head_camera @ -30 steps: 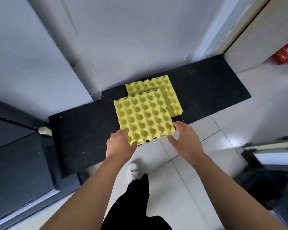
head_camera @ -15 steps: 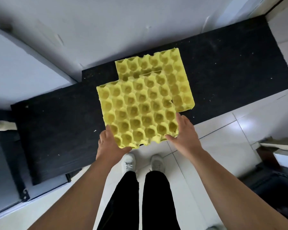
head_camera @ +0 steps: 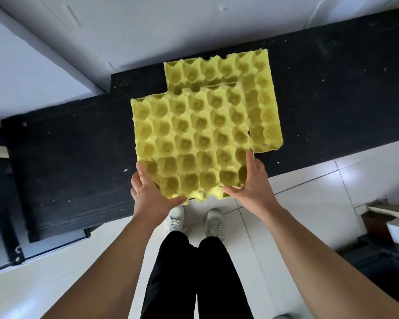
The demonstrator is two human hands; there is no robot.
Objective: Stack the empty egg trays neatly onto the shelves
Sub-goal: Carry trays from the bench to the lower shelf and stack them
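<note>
As the view looks straight down, egg trays: two, both yellow, cups facing up.
Upper tray [head_camera: 191,143]: held at its two near corners; it overlaps the other tray, offset to the near side and the left. Whether it touches the tray below cannot be told.
Lower tray [head_camera: 264,88]: lies flat on the black shelf [head_camera: 74,162]; only an L-shaped strip shows along its far and right sides.
Hands: two, bare.
Left hand [head_camera: 148,192]: clamped on the near left corner of the upper tray, fingers up the left side, thumb along the near edge.
Right hand [head_camera: 253,187]: clamped on the near right corner, one finger up the right side, thumb along the near edge.
Edges: the upper tray's near edge juts past the shelf front, over the tiled floor [head_camera: 309,199]; the lower tray's far edge sits close to the foot of the wall [head_camera: 194,26], and its near right corner is near the shelf front.
Open room: bare shelf on both sides of the trays, wider on the left.
Shoes: two, pale, left [head_camera: 175,218] and right [head_camera: 214,221], on the floor just beside the shelf front.
</note>
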